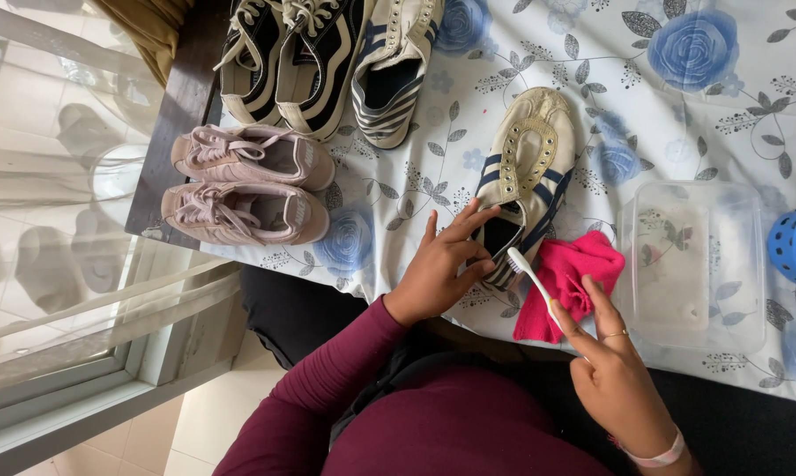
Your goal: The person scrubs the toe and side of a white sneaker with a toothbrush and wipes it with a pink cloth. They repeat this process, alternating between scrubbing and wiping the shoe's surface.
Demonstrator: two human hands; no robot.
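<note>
right now the right hand (614, 375) has its grip closed on a white plastic toothbrush (532, 280), pinched low on the handle btwn thumb and fingers, bristle end up and angled toward the heel of the shoe. left hand (440, 264) is not holding anything: fingers spread, tips pressing on the heel end of a cream canvas sneaker w/ navy stripes (523, 181), which lies on the surface just in front of the person, toe pointing away.

judgement on doing this well: keep the left hand's press firm so the shoe can't slide on the cloth, and choke up a bit on the brush handle for more control, short strokes w/ bristles flat to the fabric.

pose: left arm in a maroon sleeve comes in from low centre, wrist bent slightly down; right wrist is cocked back, palm partly up, index extended along the handle.

around it: a crumpled pink cloth (567, 278) touching the shoe's heel side, a clear plastic tub (693, 264) just right of that, floral blue-rose tablecloth (398, 176) under all, pink lace-up pair (248, 185) and more sneakers further off.
</note>
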